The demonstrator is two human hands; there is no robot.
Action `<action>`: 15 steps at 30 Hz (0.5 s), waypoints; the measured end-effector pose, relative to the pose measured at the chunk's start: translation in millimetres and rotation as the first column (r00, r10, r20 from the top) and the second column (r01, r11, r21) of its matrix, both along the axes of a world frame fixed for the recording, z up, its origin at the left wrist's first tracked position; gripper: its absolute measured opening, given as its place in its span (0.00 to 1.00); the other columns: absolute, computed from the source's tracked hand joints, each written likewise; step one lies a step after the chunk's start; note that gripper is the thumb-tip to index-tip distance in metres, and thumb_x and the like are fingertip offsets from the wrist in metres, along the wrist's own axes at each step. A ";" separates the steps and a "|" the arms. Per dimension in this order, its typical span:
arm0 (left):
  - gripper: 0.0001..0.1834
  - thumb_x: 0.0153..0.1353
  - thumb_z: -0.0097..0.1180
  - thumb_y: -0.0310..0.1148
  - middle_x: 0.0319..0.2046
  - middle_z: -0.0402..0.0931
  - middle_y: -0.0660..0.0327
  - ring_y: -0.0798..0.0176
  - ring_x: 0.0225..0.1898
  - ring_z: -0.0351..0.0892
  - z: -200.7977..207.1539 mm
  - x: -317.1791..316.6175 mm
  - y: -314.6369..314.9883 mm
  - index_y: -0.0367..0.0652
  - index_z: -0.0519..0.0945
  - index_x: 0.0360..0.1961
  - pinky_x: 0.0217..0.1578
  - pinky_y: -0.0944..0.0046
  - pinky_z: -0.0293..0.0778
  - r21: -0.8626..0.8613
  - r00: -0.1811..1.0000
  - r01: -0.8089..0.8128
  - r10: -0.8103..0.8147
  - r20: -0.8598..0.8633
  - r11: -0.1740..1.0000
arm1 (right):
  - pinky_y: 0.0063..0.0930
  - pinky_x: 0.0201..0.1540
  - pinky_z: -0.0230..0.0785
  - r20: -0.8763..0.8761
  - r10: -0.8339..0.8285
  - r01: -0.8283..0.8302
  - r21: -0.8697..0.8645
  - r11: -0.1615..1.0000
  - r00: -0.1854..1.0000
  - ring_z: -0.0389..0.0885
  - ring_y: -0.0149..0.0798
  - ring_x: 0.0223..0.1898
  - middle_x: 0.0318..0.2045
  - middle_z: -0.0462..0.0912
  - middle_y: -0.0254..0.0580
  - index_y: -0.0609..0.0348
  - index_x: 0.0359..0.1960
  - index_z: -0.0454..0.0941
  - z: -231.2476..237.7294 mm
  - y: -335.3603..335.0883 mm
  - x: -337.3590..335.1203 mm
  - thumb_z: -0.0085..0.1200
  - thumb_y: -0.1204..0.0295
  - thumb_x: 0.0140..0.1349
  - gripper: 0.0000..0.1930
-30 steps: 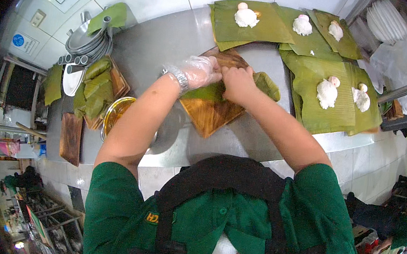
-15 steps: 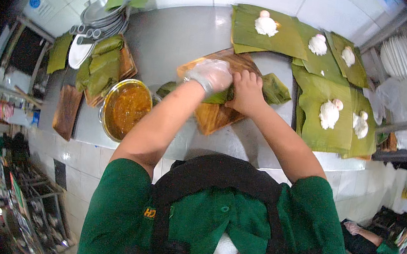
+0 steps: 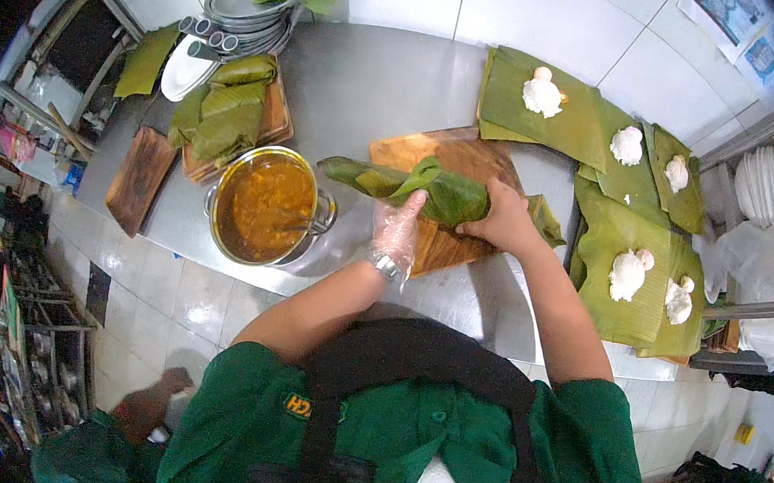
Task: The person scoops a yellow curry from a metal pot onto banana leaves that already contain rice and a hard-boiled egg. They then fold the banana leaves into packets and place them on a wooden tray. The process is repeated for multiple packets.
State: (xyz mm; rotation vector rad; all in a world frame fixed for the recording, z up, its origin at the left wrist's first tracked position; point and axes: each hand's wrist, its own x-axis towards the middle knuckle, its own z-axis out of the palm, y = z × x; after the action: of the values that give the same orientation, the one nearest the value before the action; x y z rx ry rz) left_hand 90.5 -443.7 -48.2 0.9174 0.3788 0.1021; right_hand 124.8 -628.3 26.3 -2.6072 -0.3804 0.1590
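Note:
A banana leaf parcel [image 3: 448, 197], rolled up with a long flattened tail reaching left, is held over a wooden board [image 3: 401, 153]. Gloved in clear plastic, my left hand [image 3: 398, 229] grips the parcel from the near side with the thumb up against its fold. My bare right hand [image 3: 509, 219] wraps round the parcel's right end, its fingers at the far side. Part of another leaf piece [image 3: 546, 220] shows just beyond that hand. Left of the board stands a steel pot [image 3: 219, 188] of orange-brown sauce with a ladle handle in it.
Flat banana leaves [image 3: 595, 240] carrying rice mounds [image 3: 627, 274] cover the table's right side. At left are wrapped leaf parcels [image 3: 230, 117] on a board, a narrow wooden board [image 3: 141, 180], a white plate [image 3: 186, 71] and stacked pans [image 3: 246, 10]. A person [image 3: 102, 438] is behind at lower left.
The parcel has been lifted and turned up off the board. My left hand has moved from on top of it to its near side. A person's arm now shows at lower left.

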 end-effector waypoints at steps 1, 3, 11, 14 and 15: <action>0.29 0.59 0.66 0.32 0.52 0.75 0.59 0.62 0.47 0.76 5.1 3.0 -0.8 0.40 0.69 0.59 0.54 0.59 0.72 0.026 0.995 -0.017 0.014 0.098 1.000 | 0.55 0.50 0.66 -0.016 -0.012 0.012 -0.017 1.000 1.000 0.77 0.56 0.49 0.42 0.80 0.54 0.60 0.40 0.71 -0.6 0.8 -0.2 0.76 0.57 0.35 0.34; 0.30 0.57 0.67 0.27 0.51 0.76 0.60 0.62 0.45 0.77 19.6 4.9 -11.3 0.41 0.68 0.60 0.53 0.59 0.73 0.066 0.973 -0.073 0.057 0.225 0.995 | 0.55 0.51 0.65 0.021 -0.005 0.006 -0.044 0.999 1.000 0.76 0.56 0.50 0.43 0.79 0.53 0.60 0.41 0.71 -2.0 4.1 -1.5 0.75 0.58 0.36 0.33; 0.25 0.54 0.57 0.16 0.44 0.79 0.61 0.59 0.46 0.78 37.8 19.0 -12.0 0.39 0.73 0.54 0.53 0.58 0.73 0.469 0.963 -0.030 -0.100 0.251 0.883 | 0.56 0.54 0.63 0.086 0.044 -0.033 -0.120 0.992 0.995 0.74 0.56 0.52 0.45 0.78 0.50 0.58 0.46 0.71 -7.9 15.1 -7.9 0.70 0.64 0.42 0.29; 0.21 0.52 0.56 0.18 0.41 0.80 0.56 0.55 0.45 0.79 32.6 22.3 -6.4 0.37 0.75 0.49 0.51 0.58 0.73 0.797 0.870 -0.106 -0.333 0.364 0.595 | 0.56 0.54 0.63 0.103 0.042 -0.027 -0.141 0.990 0.994 0.74 0.56 0.52 0.45 0.78 0.50 0.59 0.46 0.71 -21.2 16.0 -5.7 0.65 0.67 0.46 0.25; 0.20 0.51 0.55 0.20 0.40 0.80 0.54 0.54 0.45 0.79 33.7 20.6 -7.0 0.37 0.76 0.48 0.51 0.59 0.73 0.880 0.865 -0.082 -0.406 0.296 0.467 | 0.56 0.54 0.63 0.086 0.031 -0.017 -0.165 0.986 0.996 0.73 0.58 0.52 0.46 0.77 0.51 0.60 0.48 0.71 -26.9 15.0 -4.9 0.64 0.67 0.46 0.26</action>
State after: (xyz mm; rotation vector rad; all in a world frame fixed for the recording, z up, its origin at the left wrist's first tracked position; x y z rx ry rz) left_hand 111.1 -450.7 -14.5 1.9258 -0.3087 0.3598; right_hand 119.9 -613.3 -0.7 -2.7796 -0.4473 0.0861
